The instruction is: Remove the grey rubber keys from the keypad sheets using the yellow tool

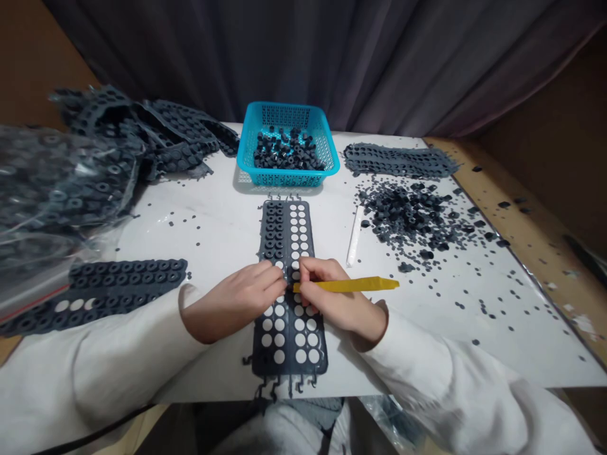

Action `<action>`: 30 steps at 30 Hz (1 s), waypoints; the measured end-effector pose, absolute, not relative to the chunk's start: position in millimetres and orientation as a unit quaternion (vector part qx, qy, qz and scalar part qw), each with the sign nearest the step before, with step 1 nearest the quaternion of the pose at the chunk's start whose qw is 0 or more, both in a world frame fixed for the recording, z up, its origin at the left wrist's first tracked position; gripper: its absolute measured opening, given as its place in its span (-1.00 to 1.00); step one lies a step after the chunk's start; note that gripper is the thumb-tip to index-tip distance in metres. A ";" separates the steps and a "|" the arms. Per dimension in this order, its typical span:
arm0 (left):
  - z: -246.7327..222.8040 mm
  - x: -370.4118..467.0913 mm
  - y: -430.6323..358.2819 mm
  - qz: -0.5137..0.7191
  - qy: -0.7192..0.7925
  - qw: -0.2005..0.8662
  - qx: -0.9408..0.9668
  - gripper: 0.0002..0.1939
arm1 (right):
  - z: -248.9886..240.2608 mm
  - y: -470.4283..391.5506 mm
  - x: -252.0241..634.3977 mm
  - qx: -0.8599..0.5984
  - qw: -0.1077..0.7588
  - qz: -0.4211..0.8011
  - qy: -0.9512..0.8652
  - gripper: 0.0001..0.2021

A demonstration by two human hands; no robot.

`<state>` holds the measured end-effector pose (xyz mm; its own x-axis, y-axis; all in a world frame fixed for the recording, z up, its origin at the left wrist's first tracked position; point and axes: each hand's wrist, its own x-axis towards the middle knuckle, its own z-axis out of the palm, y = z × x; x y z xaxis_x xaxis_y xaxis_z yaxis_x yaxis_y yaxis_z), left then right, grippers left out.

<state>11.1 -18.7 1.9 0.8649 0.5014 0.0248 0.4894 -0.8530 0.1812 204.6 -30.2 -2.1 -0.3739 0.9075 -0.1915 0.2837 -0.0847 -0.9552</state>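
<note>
A long dark rubber sheet point(290, 366) lies on the table in front of me, with rows of white round spots and, at its far left, several raised black rings. My right hand point(344, 303) grips a slim yellow-handled tool point(355, 285) like a pen, its dark tip pointing left over the middle of the sheet. Close by that tip, my left hand point(237, 297) is closed with thumb and fingers pinched together. Whatever sits between those fingertips is too small and hidden to make out.
Beyond the sheet stands a blue basket point(288, 172) of small black pieces. Black rings and scraps point(412, 215) are heaped right, beside a white stick point(353, 237) and a perforated strip point(401, 160). At left are a bulging plastic bag point(61, 183), ringed sheets point(128, 273) and piled offcuts point(175, 133).
</note>
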 end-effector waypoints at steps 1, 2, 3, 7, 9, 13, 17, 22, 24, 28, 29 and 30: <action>2.0 11.3 -18.7 0.033 0.259 0.076 0.962 -0.71 | -2.2 -30.2 204.5 -0.484 0.282 0.556 -0.614 -0.84; 1.7 11.7 -18.6 0.035 0.263 0.074 0.961 -0.71 | -2.4 -30.3 204.4 -0.484 0.283 0.556 -0.613 -0.83; 1.1 12.4 -18.2 0.043 0.267 0.082 0.959 -0.71 | -2.6 -30.3 204.3 -0.485 0.285 0.555 -0.613 -0.83; -1.6 15.9 -15.0 0.135 0.311 0.206 0.918 -0.74 | -3.0 -30.7 204.2 -0.486 0.292 0.552 -0.612 -0.82; -0.6 16.5 -12.8 0.200 0.366 0.279 0.865 -0.79 | -3.0 -31.0 204.1 -0.486 0.292 0.551 -0.612 -0.82; 5.3 12.3 -7.4 0.323 0.538 0.365 0.688 -0.81 | -4.3 -30.9 203.4 -0.494 0.289 0.558 -0.601 -0.83; 7.5 6.0 -4.2 0.352 0.560 0.506 0.553 -0.78 | -5.3 -29.3 204.2 -0.497 0.290 0.589 -0.568 -0.85; 8.3 0.0 -3.9 0.300 0.526 0.651 0.459 -0.73 | -0.7 -27.0 208.9 -0.458 0.318 0.612 -0.561 -0.90; 8.7 -2.1 -3.8 0.288 0.523 0.678 0.429 -0.72 | 0.7 -27.1 210.7 -0.444 0.332 0.598 -0.579 -0.91; 7.6 -4.1 -3.5 0.302 0.496 0.725 0.370 -0.71 | 0.4 -29.5 212.0 -0.437 0.318 0.582 -0.608 -0.91; 7.0 -4.2 -3.6 0.308 0.488 0.735 0.356 -0.72 | 0.3 -30.2 211.8 -0.434 0.312 0.577 -0.617 -0.90; 6.4 -4.3 -3.6 0.313 0.481 0.743 0.344 -0.73 | 0.4 -30.8 211.4 -0.429 0.307 0.572 -0.628 -0.90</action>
